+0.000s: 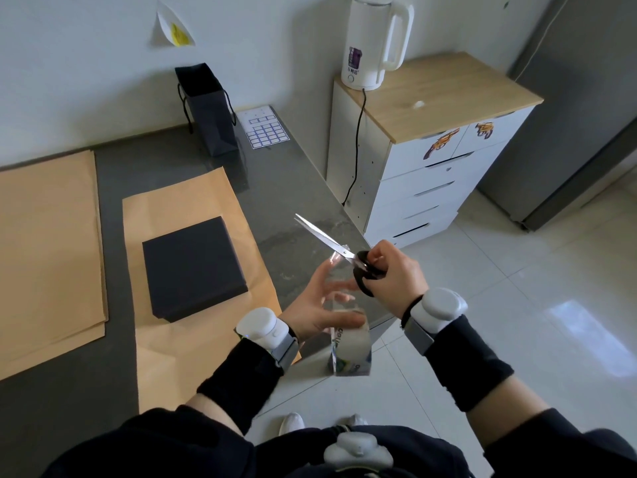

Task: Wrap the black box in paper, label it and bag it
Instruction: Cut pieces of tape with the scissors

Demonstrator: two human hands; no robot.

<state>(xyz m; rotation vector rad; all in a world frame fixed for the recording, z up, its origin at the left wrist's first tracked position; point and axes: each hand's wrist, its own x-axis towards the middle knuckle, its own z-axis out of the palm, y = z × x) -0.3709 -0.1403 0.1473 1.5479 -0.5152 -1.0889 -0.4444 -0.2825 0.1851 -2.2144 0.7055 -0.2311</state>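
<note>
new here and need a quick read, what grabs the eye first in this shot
The scissors, gripped in the right hand at centre, just above the left hand holding a tape roll. Left of them, the black box lies on a sheet of brown paper.

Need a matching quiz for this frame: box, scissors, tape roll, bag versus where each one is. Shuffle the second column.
Things:
1. black box
2. scissors
3. tape roll
4. black bag

Places:
A. held by the right hand
B. stands upright at the back of the table, near the wall
C. lies on a brown paper sheet
D. held by the left hand, past the table edge

Pairs: 1-C, 2-A, 3-D, 4-B
</note>
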